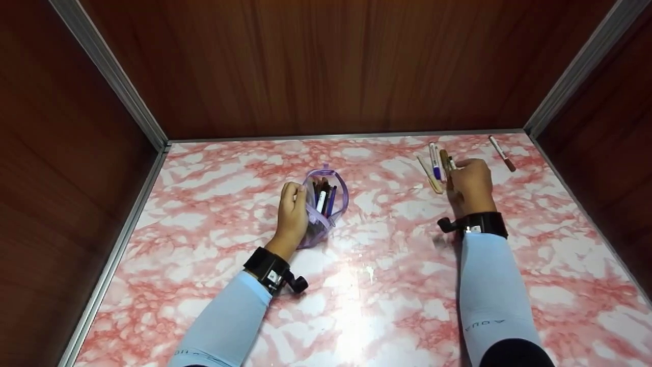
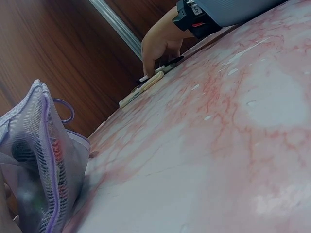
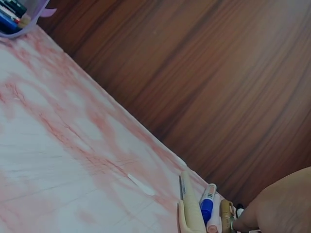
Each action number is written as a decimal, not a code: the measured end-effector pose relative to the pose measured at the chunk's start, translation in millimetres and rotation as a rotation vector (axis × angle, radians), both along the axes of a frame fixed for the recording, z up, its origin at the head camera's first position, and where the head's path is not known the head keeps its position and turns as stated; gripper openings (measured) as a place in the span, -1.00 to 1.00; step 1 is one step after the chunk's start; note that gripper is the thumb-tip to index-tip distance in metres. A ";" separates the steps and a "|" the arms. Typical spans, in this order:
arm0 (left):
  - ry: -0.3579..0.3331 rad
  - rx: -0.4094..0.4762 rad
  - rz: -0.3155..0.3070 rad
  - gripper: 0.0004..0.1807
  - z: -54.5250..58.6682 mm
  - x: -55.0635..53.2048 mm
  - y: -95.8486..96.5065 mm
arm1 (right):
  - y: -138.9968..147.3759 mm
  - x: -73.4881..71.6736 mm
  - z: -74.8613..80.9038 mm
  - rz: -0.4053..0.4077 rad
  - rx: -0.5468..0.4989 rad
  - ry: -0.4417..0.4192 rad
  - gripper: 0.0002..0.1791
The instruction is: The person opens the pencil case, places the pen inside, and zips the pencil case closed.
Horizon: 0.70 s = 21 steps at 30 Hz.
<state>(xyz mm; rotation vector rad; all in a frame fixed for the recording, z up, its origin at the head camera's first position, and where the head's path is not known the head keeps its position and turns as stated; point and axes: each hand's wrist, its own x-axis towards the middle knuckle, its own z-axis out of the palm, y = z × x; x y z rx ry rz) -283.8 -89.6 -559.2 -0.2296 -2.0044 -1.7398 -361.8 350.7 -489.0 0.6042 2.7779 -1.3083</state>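
Note:
My left hand (image 1: 293,206) grips the near-left side of a purple-trimmed mesh pencil pouch (image 1: 345,196). The pouch stands with its mouth open; several pens and markers show inside, among them a white marker (image 1: 321,201) and a blue pen (image 1: 331,200). To the right, my right hand (image 1: 472,181) reaches down at a row of pens, its fingers around a white marker with a black end (image 1: 453,163), mostly hidden by the hand. Against it lies a gold-brown marker (image 1: 444,161), then a white marker with a blue cap (image 1: 434,162) and a slim cream tool (image 3: 193,211).
Another white marker with a brown cap (image 1: 502,154) lies apart, near the back right corner. Dark wood panels (image 1: 346,66) enclose the red-and-white marbled table (image 1: 387,285) at the back and both sides. A pale pink pen (image 3: 213,224) lies between the blue-capped and gold-brown markers.

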 end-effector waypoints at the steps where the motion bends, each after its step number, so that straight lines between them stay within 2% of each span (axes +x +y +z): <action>1: -0.004 -0.007 0.008 -0.74 -0.5 -0.5 0.0 | 0.6 0.2 1.0 0.003 0.013 0.000 -0.38; 5: -0.021 -0.009 -0.003 -0.75 5.3 2.6 0.5 | 2.3 0.7 6.5 0.001 0.069 0.046 -0.38; 10: -0.065 -0.026 -0.002 -0.76 10.8 4.3 1.7 | -1.3 -0.7 14.6 -0.007 0.019 0.147 -0.35; 15: -0.081 -0.025 -0.008 -0.76 12.6 5.4 3.2 | -11.2 -4.6 22.0 0.027 -0.067 0.261 -0.30; 21: -0.085 -0.020 -0.007 -0.75 11.9 4.8 2.3 | -32.0 -6.8 31.0 0.075 -0.277 0.295 -0.28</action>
